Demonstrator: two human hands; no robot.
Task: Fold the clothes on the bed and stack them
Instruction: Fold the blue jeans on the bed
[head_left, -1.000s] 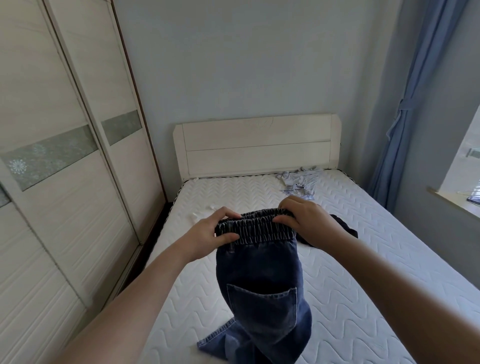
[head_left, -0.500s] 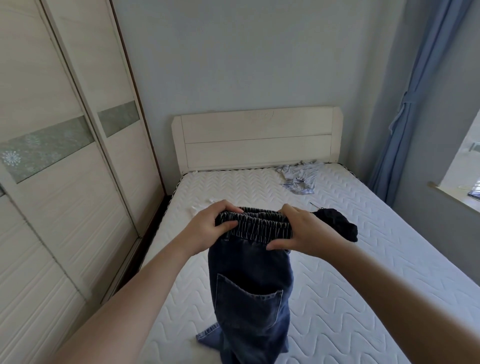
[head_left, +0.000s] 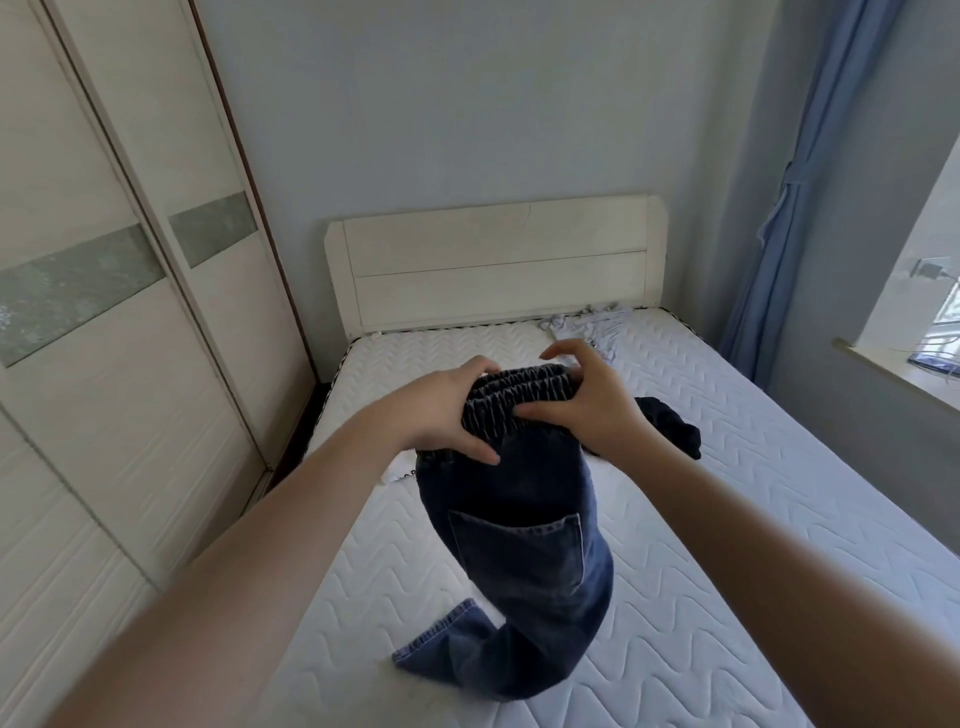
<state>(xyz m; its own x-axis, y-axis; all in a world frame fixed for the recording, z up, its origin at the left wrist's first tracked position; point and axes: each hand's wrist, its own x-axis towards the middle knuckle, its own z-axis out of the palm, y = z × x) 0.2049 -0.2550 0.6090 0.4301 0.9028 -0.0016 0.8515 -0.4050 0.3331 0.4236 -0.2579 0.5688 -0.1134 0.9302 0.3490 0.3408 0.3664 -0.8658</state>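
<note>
Dark blue jeans (head_left: 519, 540) with an elastic waistband hang above the white mattress (head_left: 727, 519), back pocket facing me, the leg ends crumpled on the bed. My left hand (head_left: 441, 410) grips the waistband's left side, thumb in front. My right hand (head_left: 587, 400) pinches the waistband's right side, its upper fingers lifted off the cloth. A black garment (head_left: 670, 423) lies bunched behind my right wrist. A pale grey-blue garment (head_left: 592, 330) lies crumpled near the headboard. A white piece of cloth (head_left: 400, 470) peeks out under my left wrist.
A cream wooden headboard (head_left: 493, 265) stands against the far wall. Sliding wardrobe doors (head_left: 104, 338) run close along the bed's left side. A blue curtain (head_left: 779, 208) and a window sill (head_left: 904, 374) are at the right.
My hands have bunched the waistband closer together and tilted it. My right hand has shifted its hold, fingers now lifted. The view has tipped slightly downward.
</note>
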